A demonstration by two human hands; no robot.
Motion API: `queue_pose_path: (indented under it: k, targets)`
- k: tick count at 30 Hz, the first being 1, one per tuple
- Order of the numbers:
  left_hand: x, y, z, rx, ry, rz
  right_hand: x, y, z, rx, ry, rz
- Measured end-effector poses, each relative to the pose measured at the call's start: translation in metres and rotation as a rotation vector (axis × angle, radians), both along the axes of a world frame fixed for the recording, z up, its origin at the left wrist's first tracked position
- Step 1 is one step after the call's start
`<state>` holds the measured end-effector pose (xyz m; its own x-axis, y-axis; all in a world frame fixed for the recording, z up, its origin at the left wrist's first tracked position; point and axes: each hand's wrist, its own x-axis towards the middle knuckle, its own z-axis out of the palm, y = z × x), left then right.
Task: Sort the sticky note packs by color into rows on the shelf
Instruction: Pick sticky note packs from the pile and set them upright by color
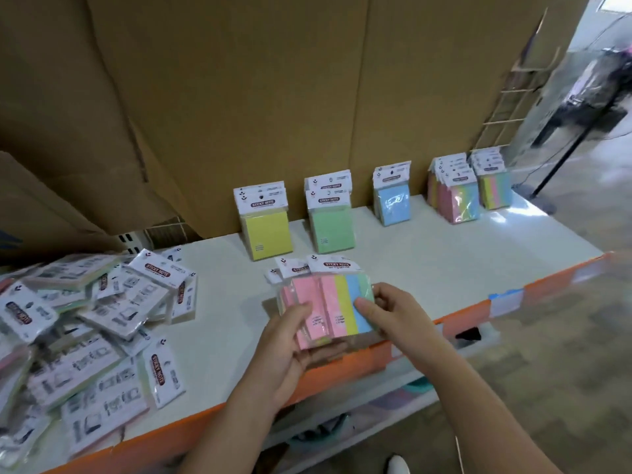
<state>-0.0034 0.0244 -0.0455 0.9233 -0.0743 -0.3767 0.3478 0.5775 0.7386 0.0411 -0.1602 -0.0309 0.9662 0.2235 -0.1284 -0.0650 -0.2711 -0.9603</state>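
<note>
Both hands are clamped on a small fan of sticky note packs, held just above the front of the shelf (427,254). Her left hand (290,340) cups the fan from below, thumb pressed on the pink packs (301,295) at the left. Her right hand (390,313) pinches the striped pack (345,302) at the front, thumb lying on its blue stripe and fingers wrapped round its right edge. That pack shows pink, yellow, blue and green bands under a white header card.

Along the back of the white shelf, leaning against the cardboard (273,97), stand the sorted rows. The yellow packs (266,227) are furthest left, with the green packs (330,224) just beside them. The blue packs (393,203) stand further right. At the far right end are two rows of striped ones (456,200), close together.

On the left end of the shelf lies a loose heap of packs (89,323), most face down and overlapping at all angles, some reaching the orange front edge (342,371). The held fan hangs between that heap and the rows, in front of the green packs.
</note>
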Motion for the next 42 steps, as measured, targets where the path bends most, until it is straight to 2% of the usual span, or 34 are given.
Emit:
queue_pose_path:
  k: [4, 10, 16, 22, 31, 38, 42]
  targets:
    - [0.015, -0.048, 0.005, -0.039, -0.056, -0.008, 0.014, -0.054, -0.001, 0.056, 0.025, 0.000]
    - [0.054, -0.165, 0.008, 0.014, -0.071, 0.112, 0.056, -0.161, -0.003, 0.078, -0.025, -0.019]
    - [0.090, -0.266, 0.005, 0.034, -0.013, 0.241, 0.115, -0.267, 0.004, -0.046, -0.087, -0.042]
    - [0.118, -0.305, 0.009, 0.054, 0.003, 0.280, 0.202, -0.333, 0.009, -0.148, -0.202, -0.151]
    - [0.149, -0.342, 0.009, 0.028, 0.025, 0.226, 0.312, -0.360, -0.015, -0.399, -0.152, -0.349]
    - [0.154, -0.347, 0.004, 0.009, 0.029, 0.236, 0.320, -0.350, -0.024, -0.485, -0.203, -0.370]
    - [0.156, -0.348, 0.001, 0.012, 0.014, 0.230, 0.306, -0.348, -0.016, -0.449, -0.186, -0.379]
